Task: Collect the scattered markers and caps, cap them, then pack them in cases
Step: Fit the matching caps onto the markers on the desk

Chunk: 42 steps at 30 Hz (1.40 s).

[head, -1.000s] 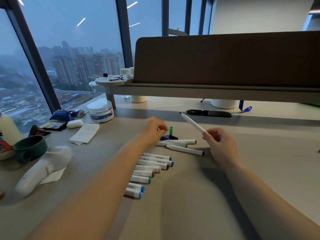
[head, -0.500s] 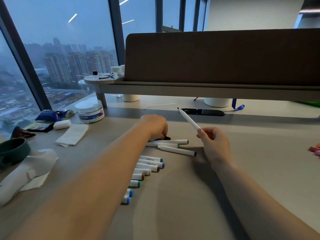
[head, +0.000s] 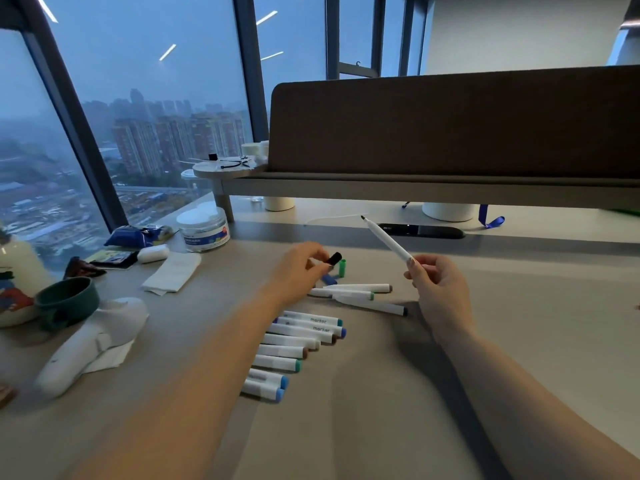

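Note:
My right hand [head: 438, 284] holds a thin white marker [head: 386, 239] by its rear end, with the bare black tip pointing up and left. A small black cap [head: 334, 258] is pinched in the fingers of my left hand [head: 299, 270], just above the desk. A green cap [head: 342, 267] stands upright beside it, and a blue cap [head: 328, 279] lies under my left fingers. Three thin white markers [head: 360, 295] lie between my hands. A row of several thicker capped markers [head: 298, 348] lies beside my left forearm.
The grey desk [head: 519, 306] carries a white lidded jar [head: 204, 228], a folded tissue [head: 173, 271], a dark green mug [head: 65, 301] and a white handheld device [head: 90, 344] at the left. A raised shelf with a brown panel [head: 450, 123] crosses the back. A black bar [head: 426, 232] lies under it.
My left hand has lifted off the caps with the black cap pinched in its fingers. My right hand keeps the uncapped marker in much the same pose.

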{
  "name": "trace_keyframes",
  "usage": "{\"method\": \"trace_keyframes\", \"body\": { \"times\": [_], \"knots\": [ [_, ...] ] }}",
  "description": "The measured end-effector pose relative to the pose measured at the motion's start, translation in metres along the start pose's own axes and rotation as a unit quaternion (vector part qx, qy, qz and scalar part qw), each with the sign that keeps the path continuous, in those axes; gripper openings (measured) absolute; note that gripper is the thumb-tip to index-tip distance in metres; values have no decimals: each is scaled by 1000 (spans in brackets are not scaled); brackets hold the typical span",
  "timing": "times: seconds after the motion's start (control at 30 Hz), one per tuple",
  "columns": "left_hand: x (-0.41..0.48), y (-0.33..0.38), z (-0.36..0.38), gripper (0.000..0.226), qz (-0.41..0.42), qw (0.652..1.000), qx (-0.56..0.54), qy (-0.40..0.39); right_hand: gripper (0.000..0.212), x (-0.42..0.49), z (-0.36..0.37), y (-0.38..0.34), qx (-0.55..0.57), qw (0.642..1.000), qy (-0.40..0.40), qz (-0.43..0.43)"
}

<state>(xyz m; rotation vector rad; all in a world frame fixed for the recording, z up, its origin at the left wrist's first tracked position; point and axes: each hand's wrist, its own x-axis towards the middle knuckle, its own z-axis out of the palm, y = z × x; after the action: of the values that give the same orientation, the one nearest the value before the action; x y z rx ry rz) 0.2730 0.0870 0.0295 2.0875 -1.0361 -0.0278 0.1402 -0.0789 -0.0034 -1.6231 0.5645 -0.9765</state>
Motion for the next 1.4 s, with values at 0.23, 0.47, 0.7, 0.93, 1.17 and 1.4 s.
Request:
{"method": "trace_keyframes", "body": {
  "times": [0.23,0.47,0.7,0.93,1.17,1.4],
  "knots": [
    [-58,-14,-25,14,-53,992,-90,77,3,-29,23,-11,126,990,-43,44],
    [-56,-23,-37,14,-78,980,-154,102,9,-33,22,-11,75,993,-79,-54],
    [-57,-23,-35,18,-53,987,-124,82,12,-35,23,-11,53,992,-89,-70],
    [-58,-17,-30,21,-26,989,-111,90,13,-41,26,-16,20,988,-114,-104],
    [-57,-15,-29,20,-32,973,-161,165,18,-47,34,-20,-35,980,-110,-161],
    [-54,-27,-33,22,-72,979,-102,162,11,-46,38,-11,-202,943,-112,-238]
  ]
}}
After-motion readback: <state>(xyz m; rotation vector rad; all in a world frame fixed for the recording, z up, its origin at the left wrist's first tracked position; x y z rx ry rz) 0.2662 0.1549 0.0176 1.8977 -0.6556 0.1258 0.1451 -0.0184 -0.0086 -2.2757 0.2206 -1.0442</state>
